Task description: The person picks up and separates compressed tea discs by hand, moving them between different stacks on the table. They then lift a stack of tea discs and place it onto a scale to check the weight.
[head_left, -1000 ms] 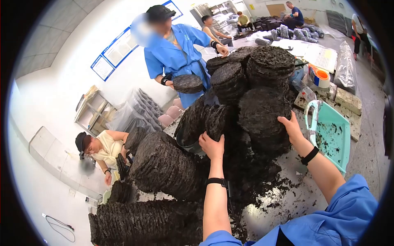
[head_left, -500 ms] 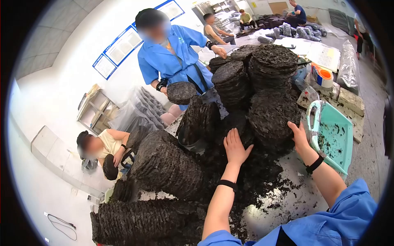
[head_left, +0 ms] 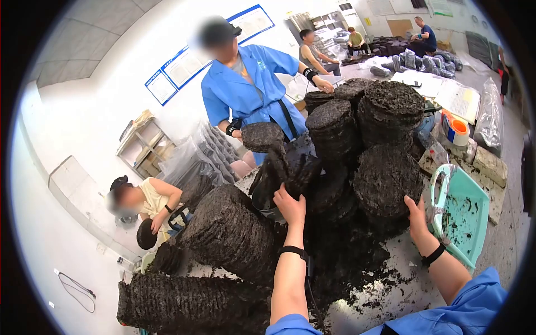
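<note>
Dark, round sheets stand in several stacks on a pale table (head_left: 410, 287) strewn with black crumbs. My left hand (head_left: 290, 207) reaches to the dark sheets (head_left: 290, 170) standing in a round metal container (head_left: 267, 206); its thumb and fingers are apart, and the fingertips touch the lower edge of the sheets. At the right, my right hand (head_left: 416, 218) rests with fingers apart against the side of a thick stack (head_left: 385, 181). Between my hands lies a lower dark stack (head_left: 329, 192). A large stack (head_left: 223, 231) leans on its side to the left.
Across the table a person in blue (head_left: 254, 84) holds a dark round piece (head_left: 262, 137). Another person (head_left: 159, 201) sits at the left. At the right are a turquoise basket (head_left: 480, 223), tape rolls (head_left: 459, 131) and papers (head_left: 460, 100). A long row of sheets (head_left: 190, 301) lies in front.
My left hand has moved left and up from the low middle stack to the sheets in the metal container. My right hand remains beside the right stack. The view has shifted slightly.
</note>
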A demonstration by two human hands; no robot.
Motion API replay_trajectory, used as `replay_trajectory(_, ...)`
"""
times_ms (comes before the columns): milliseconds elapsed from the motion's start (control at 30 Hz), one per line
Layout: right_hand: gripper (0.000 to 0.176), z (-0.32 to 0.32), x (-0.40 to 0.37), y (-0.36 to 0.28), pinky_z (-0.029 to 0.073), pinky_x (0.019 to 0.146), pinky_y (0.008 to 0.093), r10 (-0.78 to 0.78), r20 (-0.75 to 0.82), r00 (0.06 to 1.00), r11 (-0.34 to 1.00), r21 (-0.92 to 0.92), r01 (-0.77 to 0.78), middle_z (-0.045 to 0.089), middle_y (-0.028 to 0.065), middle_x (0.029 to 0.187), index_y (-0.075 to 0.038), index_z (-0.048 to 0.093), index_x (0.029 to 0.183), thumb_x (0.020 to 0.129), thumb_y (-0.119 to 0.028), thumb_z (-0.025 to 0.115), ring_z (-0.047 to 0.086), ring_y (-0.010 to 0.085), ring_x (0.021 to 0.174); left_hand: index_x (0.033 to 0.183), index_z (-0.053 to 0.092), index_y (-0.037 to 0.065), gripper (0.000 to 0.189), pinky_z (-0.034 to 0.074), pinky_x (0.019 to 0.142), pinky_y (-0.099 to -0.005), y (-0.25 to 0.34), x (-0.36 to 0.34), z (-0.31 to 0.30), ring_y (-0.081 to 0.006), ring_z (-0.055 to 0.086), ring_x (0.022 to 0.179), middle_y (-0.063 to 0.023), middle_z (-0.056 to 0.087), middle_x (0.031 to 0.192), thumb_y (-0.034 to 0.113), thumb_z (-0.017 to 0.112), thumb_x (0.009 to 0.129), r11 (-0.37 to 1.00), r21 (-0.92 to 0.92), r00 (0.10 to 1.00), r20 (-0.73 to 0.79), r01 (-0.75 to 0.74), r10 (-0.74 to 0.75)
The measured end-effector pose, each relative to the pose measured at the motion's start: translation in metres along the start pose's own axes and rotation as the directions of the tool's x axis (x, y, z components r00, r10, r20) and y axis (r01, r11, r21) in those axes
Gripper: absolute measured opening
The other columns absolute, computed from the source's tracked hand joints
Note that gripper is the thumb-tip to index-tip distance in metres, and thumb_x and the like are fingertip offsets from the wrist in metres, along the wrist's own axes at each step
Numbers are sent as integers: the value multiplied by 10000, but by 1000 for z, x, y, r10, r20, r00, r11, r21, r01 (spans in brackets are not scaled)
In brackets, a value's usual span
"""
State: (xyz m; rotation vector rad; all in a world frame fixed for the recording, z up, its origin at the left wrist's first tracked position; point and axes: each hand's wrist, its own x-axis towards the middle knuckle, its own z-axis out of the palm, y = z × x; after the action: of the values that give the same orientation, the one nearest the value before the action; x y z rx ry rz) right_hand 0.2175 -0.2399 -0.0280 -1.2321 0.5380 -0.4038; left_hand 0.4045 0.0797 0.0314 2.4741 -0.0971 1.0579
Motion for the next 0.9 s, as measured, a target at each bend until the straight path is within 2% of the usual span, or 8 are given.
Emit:
replay_trajectory(100, 1042, -2, 6, 13, 57, 1183, 415, -23, -44, 999, 1000, 6, 23, -21, 176, 1599, -21, -23, 1532, 857, -444, 650, -41, 292, 1482, 1074, 604, 33, 414, 430, 842, -451, 4, -1, 10, -340, 492, 976, -157, 514, 980, 31, 675, 667, 933, -256, 968, -54, -252, 246)
replay_trajectory(200, 1042, -4, 5, 18, 51, 1183, 416, -43, -52, 998, 999, 4, 43, -32, 178, 1599, -23, -25, 1533, 858, -454, 641, -59, 290, 1482, 981, 614, 47, 314, 432, 877, -456, 36, -1, -12, -341, 491, 1003, -141, 506, 1036, 46, 690, 677, 858, -183, 877, -114, -480, 466)
replay_trajectory(400, 1020, -1, -2, 8, 47, 1183, 414, -44, -29, 999, 998, 44, 45, -23, 179, 1600, -11, -15, 1531, 866, -438, 631, -51, 293, 1482, 1302, 434, 53, 690, 406, 985, -483, 25, -3, -7, -415, 437, 1201, -210, 436, 1372, 215, 775, 724, 890, -202, 911, -28, -409, 413)
replay_trajectory(467, 1018, -1, -2, 8, 48, 1182, 412, -34, -37, 999, 999, 36, 35, -11, 185, 1598, -2, -3, 1529, 863, -434, 634, -40, 297, 1482, 1383, 391, 60, 788, 405, 1000, -488, 24, 3, -8, -393, 433, 1220, -204, 430, 1352, 283, 781, 735, 971, -201, 929, 317, -131, 191)
replay_trajectory(500, 1018, -1, -2, 9, 48, 1182, 412, -37, -39, 999, 999, 37, 38, -11, 185, 1598, -2, -3, 1529, 863, -434, 634, -40, 297, 1482, 1424, 354, 43, 881, 413, 1001, -480, 24, 3, -9, -376, 475, 1179, -209, 462, 1317, 322, 800, 717, 988, -64, 920, 362, -138, 152)
replay_trajectory(633, 1023, -3, 2, 15, 57, 1181, 403, -52, -54, 997, 999, 13, 53, -4, 194, 1596, 4, 7, 1528, 857, -442, 637, -29, 295, 1483, 1449, 301, 24, 955, 431, 984, -478, 11, -7, 4, -356, 510, 1165, -200, 485, 1312, 338, 808, 703, 995, -54, 942, 319, -87, 100)
replay_trajectory(733, 1026, -3, 2, 17, 66, 1181, 402, -47, -66, 997, 998, -35, 45, 7, 197, 1595, 10, 15, 1526, 856, -454, 637, -18, 294, 1483, 1487, 217, 30, 1028, 426, 1004, -476, 13, -10, 10, -361, 490, 1225, -207, 448, 1380, 332, 805, 700, 968, -248, 928, 367, 34, 61)
replay_trajectory(900, 1033, -2, -1, 18, 77, 1180, 407, -74, -70, 995, 997, -11, 73, 36, 201, 1592, 25, 33, 1521, 850, -469, 643, 9, 298, 1482, 1513, 131, 50, 1076, 362, 1072, -522, 42, 5, -12, -358, 407, 1335, -202, 341, 1487, 262, 806, 702, 999, 4, 795, 606, 46, -39)
